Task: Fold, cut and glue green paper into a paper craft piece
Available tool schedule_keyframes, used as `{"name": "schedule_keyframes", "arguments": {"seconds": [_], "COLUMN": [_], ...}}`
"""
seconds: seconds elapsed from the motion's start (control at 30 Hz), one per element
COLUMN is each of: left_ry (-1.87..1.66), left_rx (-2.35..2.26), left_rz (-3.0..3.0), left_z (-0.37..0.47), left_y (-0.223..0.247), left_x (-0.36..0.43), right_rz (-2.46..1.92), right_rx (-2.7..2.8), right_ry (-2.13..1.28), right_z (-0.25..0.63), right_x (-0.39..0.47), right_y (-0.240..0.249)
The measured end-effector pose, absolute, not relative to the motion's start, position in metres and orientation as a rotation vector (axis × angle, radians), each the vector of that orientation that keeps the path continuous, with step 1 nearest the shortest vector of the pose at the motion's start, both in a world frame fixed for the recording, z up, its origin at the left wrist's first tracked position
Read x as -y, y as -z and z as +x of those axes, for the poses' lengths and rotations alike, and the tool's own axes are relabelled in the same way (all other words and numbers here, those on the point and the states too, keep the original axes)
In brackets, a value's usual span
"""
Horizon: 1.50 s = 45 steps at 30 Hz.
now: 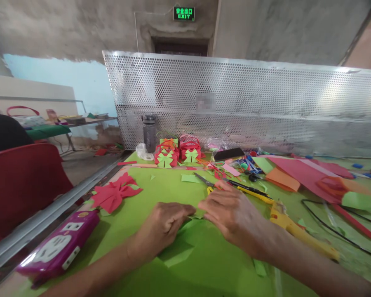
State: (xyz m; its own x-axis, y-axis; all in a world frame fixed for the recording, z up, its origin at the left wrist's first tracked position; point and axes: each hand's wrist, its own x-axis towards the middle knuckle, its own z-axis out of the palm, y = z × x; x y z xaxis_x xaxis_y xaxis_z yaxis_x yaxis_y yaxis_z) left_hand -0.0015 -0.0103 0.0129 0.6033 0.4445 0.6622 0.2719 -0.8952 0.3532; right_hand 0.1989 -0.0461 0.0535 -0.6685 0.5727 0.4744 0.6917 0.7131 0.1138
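Note:
My left hand (170, 222) is closed, its thumb and fingers pinching one edge of a piece of green paper (184, 245). Opposite it, my right hand (227, 208) has its fingers curled at the same paper's upper end, a short gap from the left fingertips. The paper slopes down beneath both hands over the green tabletop (148, 187), and its held edge is partly hidden by the fingers. Just beyond my right hand lie scissors (205, 180) and a yellow-and-black utility knife (253, 190). A yellow glue gun (301, 231) rests beside my right forearm.
A purple power strip (60, 247) and a red paper flower (116, 193) lie at left. Two red paper baskets with green bows (191, 156), a grey bottle (149, 134) and a phone (228, 154) stand along the perforated metal screen (250, 99). Coloured paper (309, 177) and a black cable (324, 225) cover the right.

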Motion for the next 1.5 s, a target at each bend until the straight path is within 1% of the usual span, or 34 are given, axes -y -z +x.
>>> {"name": "schedule_keyframes", "arguments": {"seconds": [0.3, 0.57, 0.77, 1.07, 1.2, 1.5], "left_ry": [-1.117, -1.117, -1.05, -1.088, -1.037, -1.025], "left_rx": [-0.653, -0.699, -0.729, -0.707, -0.716, -0.744], "left_rz": [2.578, 2.601, 2.519, 2.548, 2.558, 2.556], "left_z": [0.001, 0.0, -0.001, -0.001, -0.001, -0.001], "left_y": [-0.015, -0.009, -0.012, -0.01, -0.011, -0.009], "left_x": [0.013, 0.009, 0.014, 0.011, 0.013, 0.011], "right_rz": [-0.985, -1.015, -1.058, -1.1, -1.09, -1.049], "right_rx": [2.437, 2.394, 2.359, 2.45, 2.453, 2.343], "right_ry": [0.327, 0.331, 0.188, 0.272, 0.34, 0.265], "right_z": [0.191, 0.187, 0.187, 0.193, 0.192, 0.186], "right_x": [0.047, 0.048, 0.047, 0.047, 0.047, 0.047], "right_y": [-0.047, -0.045, -0.043, -0.05, -0.049, -0.037]}}
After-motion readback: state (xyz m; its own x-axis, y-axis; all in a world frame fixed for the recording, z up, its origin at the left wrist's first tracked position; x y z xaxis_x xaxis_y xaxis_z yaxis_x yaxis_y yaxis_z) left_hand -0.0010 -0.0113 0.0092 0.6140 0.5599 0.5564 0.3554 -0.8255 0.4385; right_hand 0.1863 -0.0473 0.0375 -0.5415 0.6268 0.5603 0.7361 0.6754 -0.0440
